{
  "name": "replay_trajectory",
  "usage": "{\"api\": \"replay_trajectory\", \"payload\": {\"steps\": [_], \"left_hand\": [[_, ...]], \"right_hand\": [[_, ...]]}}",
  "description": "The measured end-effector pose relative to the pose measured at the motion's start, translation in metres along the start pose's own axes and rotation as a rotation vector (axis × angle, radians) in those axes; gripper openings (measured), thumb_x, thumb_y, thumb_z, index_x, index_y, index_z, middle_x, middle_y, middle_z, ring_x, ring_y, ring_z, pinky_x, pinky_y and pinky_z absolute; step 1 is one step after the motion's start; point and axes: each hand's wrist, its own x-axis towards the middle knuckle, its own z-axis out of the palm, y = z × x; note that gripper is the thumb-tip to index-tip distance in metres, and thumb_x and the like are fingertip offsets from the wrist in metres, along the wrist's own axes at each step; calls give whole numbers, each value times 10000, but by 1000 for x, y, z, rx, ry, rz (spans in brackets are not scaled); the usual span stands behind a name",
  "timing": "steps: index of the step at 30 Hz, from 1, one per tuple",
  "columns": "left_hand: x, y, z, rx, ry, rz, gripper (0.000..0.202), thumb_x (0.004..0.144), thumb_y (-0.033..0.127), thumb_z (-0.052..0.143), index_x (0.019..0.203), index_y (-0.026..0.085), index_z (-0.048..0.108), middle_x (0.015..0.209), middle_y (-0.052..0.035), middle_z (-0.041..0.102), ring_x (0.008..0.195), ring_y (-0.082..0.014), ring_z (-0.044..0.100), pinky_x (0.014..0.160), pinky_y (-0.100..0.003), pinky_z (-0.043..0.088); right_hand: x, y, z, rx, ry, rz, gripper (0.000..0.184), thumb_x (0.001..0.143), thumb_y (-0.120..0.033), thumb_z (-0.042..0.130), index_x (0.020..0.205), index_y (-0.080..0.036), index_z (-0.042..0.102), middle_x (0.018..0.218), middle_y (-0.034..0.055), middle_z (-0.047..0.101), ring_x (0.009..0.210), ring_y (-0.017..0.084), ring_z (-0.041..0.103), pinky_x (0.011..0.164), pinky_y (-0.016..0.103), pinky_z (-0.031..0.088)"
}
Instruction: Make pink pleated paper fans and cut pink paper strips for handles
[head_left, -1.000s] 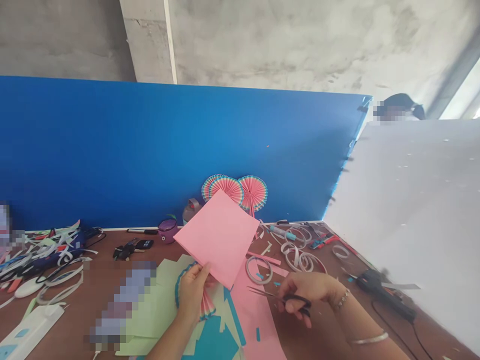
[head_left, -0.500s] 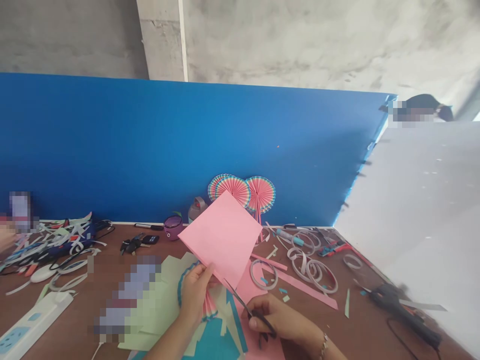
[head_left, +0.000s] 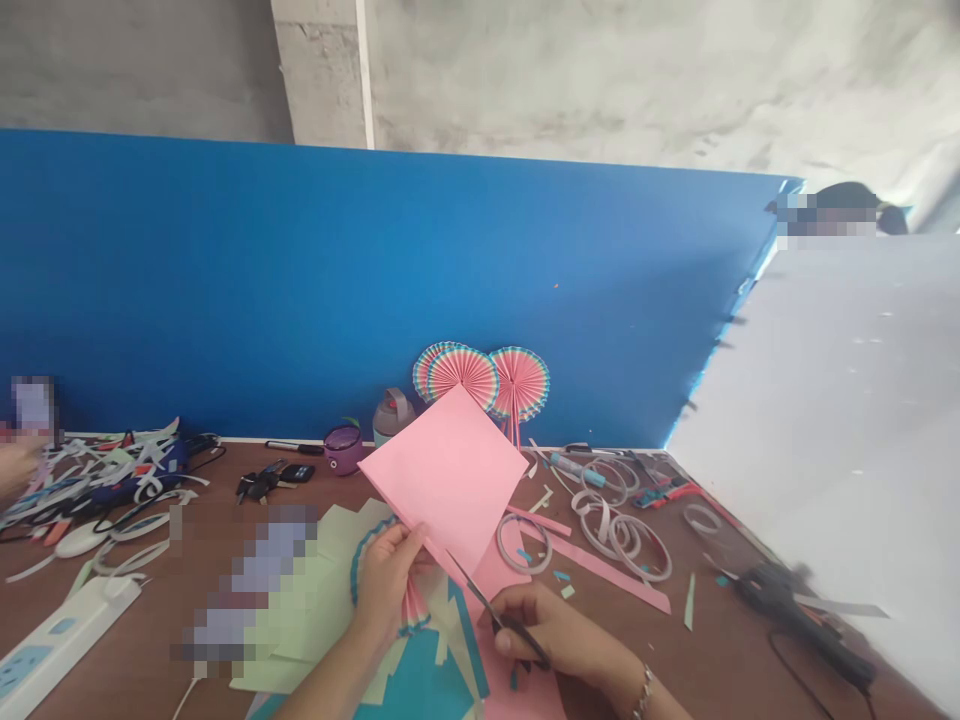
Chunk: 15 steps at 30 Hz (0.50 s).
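My left hand (head_left: 386, 575) pinches the lower left edge of a pink sheet of paper (head_left: 446, 475), which is held up cornerwise above the table. In my right hand (head_left: 547, 625) is a pair of scissors (head_left: 487, 605), its blades at the paper's lower edge, close to my left fingers. Below my left hand lies a pleated pink paper fan (head_left: 414, 608) with a blue rim, partly hidden by the hand. Green paper (head_left: 300, 610), blue paper (head_left: 420, 680) and more pink paper (head_left: 517, 665) are spread beneath both hands.
Finished pleated fans (head_left: 517, 385) lean against the blue partition (head_left: 225, 280). Tape rings (head_left: 622, 540), a glue gun (head_left: 802, 610) and paper strips lie to the right. Keys (head_left: 262, 483), a purple cup (head_left: 343, 452), a power strip (head_left: 67, 640) and tangled strips are on the left.
The scissors' blades have moved slightly up and left along the paper's lower edge. My left hand keeps its pinch on the sheet. The whole view has shifted a little.
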Motion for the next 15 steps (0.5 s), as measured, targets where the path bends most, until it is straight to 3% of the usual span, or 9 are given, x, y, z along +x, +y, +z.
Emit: {"api": "replay_trajectory", "payload": {"steps": [15], "left_hand": [[-3, 3, 4, -20, 32, 8, 320, 671, 487, 654, 689, 168, 661, 712, -52, 715, 715, -229, 649, 698, -322, 500]], "right_hand": [[1, 7, 0, -13, 7, 2, 458, 642, -479, 736, 885, -101, 646, 583, -46, 489, 453, 46, 443, 452, 190, 433]]}}
